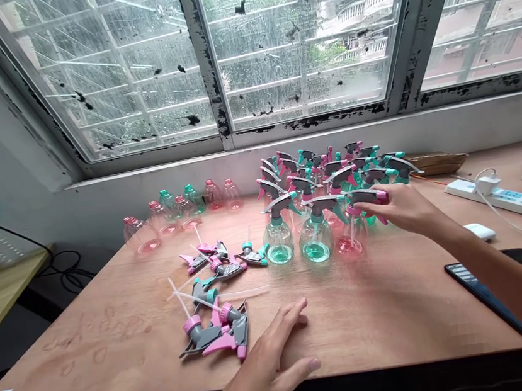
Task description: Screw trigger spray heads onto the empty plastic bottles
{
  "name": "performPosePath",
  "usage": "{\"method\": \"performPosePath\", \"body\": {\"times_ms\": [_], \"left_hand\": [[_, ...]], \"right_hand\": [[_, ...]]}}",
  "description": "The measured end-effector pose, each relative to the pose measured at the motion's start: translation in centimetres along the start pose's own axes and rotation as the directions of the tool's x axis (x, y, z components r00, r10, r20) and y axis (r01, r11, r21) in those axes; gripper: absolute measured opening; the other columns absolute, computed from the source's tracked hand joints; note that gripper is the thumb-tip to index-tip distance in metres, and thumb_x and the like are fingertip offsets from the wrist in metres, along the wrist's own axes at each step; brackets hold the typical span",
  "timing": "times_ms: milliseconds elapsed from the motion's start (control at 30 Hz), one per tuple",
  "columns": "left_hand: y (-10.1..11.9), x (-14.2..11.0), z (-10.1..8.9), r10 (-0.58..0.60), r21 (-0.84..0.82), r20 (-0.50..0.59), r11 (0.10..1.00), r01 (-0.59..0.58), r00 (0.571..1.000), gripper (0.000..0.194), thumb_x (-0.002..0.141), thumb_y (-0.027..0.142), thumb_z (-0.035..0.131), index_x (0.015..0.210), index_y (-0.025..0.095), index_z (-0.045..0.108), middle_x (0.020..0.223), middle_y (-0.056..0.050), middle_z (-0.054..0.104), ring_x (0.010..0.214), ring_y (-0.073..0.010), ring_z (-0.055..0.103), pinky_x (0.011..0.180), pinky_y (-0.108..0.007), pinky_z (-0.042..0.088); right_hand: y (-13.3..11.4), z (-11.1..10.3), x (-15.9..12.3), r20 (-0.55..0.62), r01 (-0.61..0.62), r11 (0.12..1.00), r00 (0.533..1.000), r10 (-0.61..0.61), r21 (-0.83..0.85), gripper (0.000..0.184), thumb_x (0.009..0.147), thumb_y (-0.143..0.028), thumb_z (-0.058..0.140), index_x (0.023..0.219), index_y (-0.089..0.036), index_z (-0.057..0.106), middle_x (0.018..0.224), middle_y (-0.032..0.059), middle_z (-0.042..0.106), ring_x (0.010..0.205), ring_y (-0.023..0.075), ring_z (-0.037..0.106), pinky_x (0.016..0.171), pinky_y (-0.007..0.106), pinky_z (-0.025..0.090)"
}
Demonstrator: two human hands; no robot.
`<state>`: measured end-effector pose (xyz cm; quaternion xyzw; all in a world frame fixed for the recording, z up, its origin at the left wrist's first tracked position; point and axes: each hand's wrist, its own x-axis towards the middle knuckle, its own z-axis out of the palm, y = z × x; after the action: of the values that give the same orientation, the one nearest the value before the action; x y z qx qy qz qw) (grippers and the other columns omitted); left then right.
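Observation:
My right hand point(398, 207) is closed round the grey and pink trigger head of a pink spray bottle point(350, 243), which stands upright at the front of a cluster. Beside it on the left are two green spray bottles point(316, 246), also upright. My left hand point(274, 359) lies near the table's front edge with its fingers apart and nothing in it. Close to its left is a pile of loose spray trigger heads point(211, 335) with thin white tubes. Several more pink and green bottles with heads are packed behind the front row, partly hidden.
Several bottles without heads point(142, 235) stand at the back left of the wooden table point(117, 340). On the right lie a white power strip point(508, 197) with cables, a small white device point(480, 232) and a black tablet-like device point(485, 295). A window ledge runs behind.

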<state>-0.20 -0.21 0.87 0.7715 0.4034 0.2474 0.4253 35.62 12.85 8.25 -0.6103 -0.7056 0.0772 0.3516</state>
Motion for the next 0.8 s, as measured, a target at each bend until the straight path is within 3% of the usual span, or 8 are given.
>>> {"method": "performPosePath", "body": {"times_ms": [233,300,367,400,467,567,633,800], "left_hand": [[-0.3,-0.1,0.0,-0.006,-0.006,0.012,1.000,0.006,1.000,0.074,0.091,0.028,0.069,0.155,0.037,0.032,0.144,-0.006,0.059,0.132,-0.0256,0.056,0.116,-0.038,0.040],[-0.4,-0.1,0.0,-0.001,-0.009,0.010,1.000,0.001,1.000,0.075,0.091,0.028,0.069,0.155,0.037,0.031,0.143,-0.006,0.059,0.132,-0.0253,0.056,0.116,-0.038,0.040],[-0.5,-0.1,0.1,0.005,-0.011,0.008,1.000,-0.005,1.000,0.075,0.091,0.028,0.069,0.155,0.038,0.031,0.144,-0.006,0.058,0.131,-0.0252,0.056,0.115,-0.037,0.041],[-0.6,0.0,0.1,0.007,-0.010,0.009,1.000,-0.007,1.000,0.075,0.091,0.027,0.069,0.155,0.038,0.030,0.144,-0.006,0.058,0.131,-0.0252,0.056,0.115,-0.038,0.041],[-0.6,0.0,0.1,0.007,-0.007,0.011,1.000,-0.007,1.000,0.076,0.091,0.027,0.069,0.155,0.037,0.030,0.144,-0.006,0.058,0.132,-0.0255,0.056,0.115,-0.038,0.041],[-0.6,-0.1,0.2,0.005,0.003,0.021,1.000,-0.005,1.000,0.076,0.091,0.027,0.069,0.155,0.036,0.029,0.145,-0.007,0.058,0.132,-0.0252,0.055,0.116,-0.038,0.040],[-0.6,-0.1,0.2,0.003,0.009,0.030,1.000,-0.004,1.000,0.076,0.092,0.027,0.068,0.156,0.036,0.027,0.147,-0.007,0.056,0.133,-0.0245,0.055,0.116,-0.037,0.040],[-0.4,-0.1,0.1,-0.007,0.025,0.059,1.000,0.006,0.998,0.076,0.094,0.027,0.066,0.156,0.035,0.024,0.152,-0.007,0.051,0.135,-0.0228,0.053,0.116,-0.038,0.040]], "right_hand": [[0.6,0.2,0.8,-0.016,-0.011,0.999,1.000,0.012,0.040,0.067,0.084,-0.080,0.060,0.113,-0.020,0.064,0.075,0.0057,0.071,0.064,0.0302,0.066,0.053,0.033,0.044],[0.0,-0.3,-0.5,-0.113,0.044,0.998,0.993,-0.040,0.036,0.075,0.087,-0.077,0.062,0.133,-0.018,0.055,0.110,0.0156,0.069,0.087,0.0369,0.067,0.061,0.037,0.050],[-1.1,-0.6,-2.5,-0.302,0.122,0.991,0.944,-0.131,-0.048,0.080,0.092,-0.074,0.059,0.145,-0.016,0.044,0.136,0.0235,0.051,0.096,0.0398,0.062,0.068,0.042,0.051],[-1.7,-0.6,-3.6,-0.397,0.155,0.983,0.900,-0.181,-0.096,0.078,0.095,-0.072,0.056,0.146,-0.014,0.043,0.140,0.0257,0.043,0.096,0.0394,0.060,0.072,0.045,0.050],[-3.0,0.1,-5.7,-0.463,0.205,0.975,0.859,-0.219,-0.082,0.057,0.100,-0.062,0.057,0.135,-0.018,0.052,0.121,0.0186,0.054,0.080,0.0326,0.060,0.068,0.042,0.050],[-4.6,2.2,-7.7,-0.052,0.354,0.933,0.935,-0.351,0.070,0.024,0.108,-0.045,0.051,0.108,-0.024,0.063,0.099,0.0066,0.063,0.068,0.0243,0.061,0.058,0.034,0.049],[-5.2,4.2,-8.0,0.215,0.384,0.918,0.893,-0.397,0.098,0.018,0.108,-0.038,0.051,0.109,-0.024,0.063,0.106,0.0066,0.065,0.079,0.0258,0.065,0.064,0.034,0.052],[-5.9,7.9,-7.2,0.379,0.378,0.926,0.857,-0.349,-0.004,0.028,0.101,-0.028,0.058,0.126,-0.016,0.056,0.117,0.0155,0.064,0.104,0.0355,0.064,0.082,0.045,0.052]]}}
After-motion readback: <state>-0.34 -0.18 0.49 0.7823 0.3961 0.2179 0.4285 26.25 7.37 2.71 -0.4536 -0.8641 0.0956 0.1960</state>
